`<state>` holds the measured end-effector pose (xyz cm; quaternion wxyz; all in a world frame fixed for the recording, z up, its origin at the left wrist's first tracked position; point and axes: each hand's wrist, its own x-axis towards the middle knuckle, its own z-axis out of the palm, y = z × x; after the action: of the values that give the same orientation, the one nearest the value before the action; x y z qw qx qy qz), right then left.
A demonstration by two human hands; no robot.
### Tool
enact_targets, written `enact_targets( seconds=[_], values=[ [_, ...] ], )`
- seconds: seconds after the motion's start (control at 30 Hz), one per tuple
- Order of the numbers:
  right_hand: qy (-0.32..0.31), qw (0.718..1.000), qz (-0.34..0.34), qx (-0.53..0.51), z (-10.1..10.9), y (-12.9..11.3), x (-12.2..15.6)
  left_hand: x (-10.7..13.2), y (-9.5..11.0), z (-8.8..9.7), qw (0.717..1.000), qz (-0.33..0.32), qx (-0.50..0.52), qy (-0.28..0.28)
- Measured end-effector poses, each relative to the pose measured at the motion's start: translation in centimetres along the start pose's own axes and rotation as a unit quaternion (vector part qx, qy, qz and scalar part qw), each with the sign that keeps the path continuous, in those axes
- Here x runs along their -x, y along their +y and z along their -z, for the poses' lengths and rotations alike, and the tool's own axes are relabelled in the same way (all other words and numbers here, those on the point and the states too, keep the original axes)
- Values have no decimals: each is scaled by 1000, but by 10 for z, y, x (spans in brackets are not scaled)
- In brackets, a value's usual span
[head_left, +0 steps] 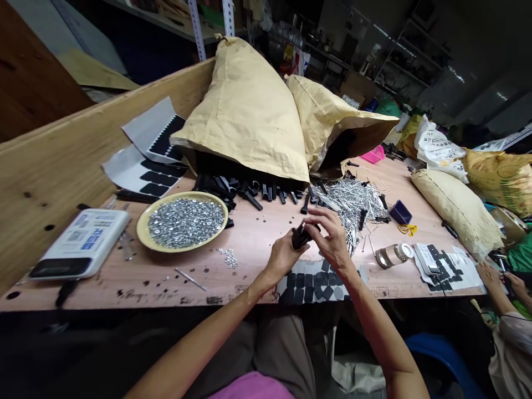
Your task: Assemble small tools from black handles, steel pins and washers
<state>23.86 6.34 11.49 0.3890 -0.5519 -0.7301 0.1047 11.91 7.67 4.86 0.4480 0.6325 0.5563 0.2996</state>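
Left hand (285,256) and right hand (328,235) — narrow pinch, both on one small black plastic part (300,237) at 12 o'clock; at 10 o'clock, one round yellow plate (140,233) of silver washers (185,223) — two tan paper sacks (245,111) beyond.

And here's the wooden workbench (137,282)! Right below the fingers (328,224) lies a sheet of black pads (310,285), off to their left a plate of steel washers (143,235), and just beyond them loose steel pins (353,202) and black plastic strips (253,200).
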Motion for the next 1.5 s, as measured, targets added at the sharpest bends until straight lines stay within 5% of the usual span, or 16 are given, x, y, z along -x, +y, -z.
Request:
enact_targets(
  seconds=[0.1, 0.2, 0.37, 0.47, 0.57, 0.8, 1.0, 1.13, 1.33, 1.5],
  values=[
    [28, 999, -26, -7, 7, 6, 4, -1, 1, 4, 997, 22, 65, 18],
    [41, 984, -152, -88, 5, 21, 17, -2, 2, 8, 991, 52, 124, 25],
    [-99, 886, -311, -330, -30, 47, 40, -9, -3, -1, 986, 5, 160, -50],
    [-20, 832, -335, -442, -53, 52, 41, -16, -8, -6, 974, -44, 198, -97],
    [65, 812, -332, -475, -63, 54, 33, -23, -11, -5, 954, -40, 263, -138],
    [116, 850, -346, -379, -65, 55, 20, -32, -11, -3, 933, -17, 347, -90],
    [53, 906, -292, -303, -65, 41, 14, -38, -11, 5, 940, 63, 332, -47],
    [2, 875, -284, -392, -70, 35, 13, -38, -6, 9, 951, -16, 307, -42],
    [51, 933, -276, -224, -71, 35, 15, -40, -8, 12, 974, -72, 216, -21],
    [119, 946, -238, -185, -81, 33, 20, -41, -9, 10, 962, -77, 261, -27]
  ],
)
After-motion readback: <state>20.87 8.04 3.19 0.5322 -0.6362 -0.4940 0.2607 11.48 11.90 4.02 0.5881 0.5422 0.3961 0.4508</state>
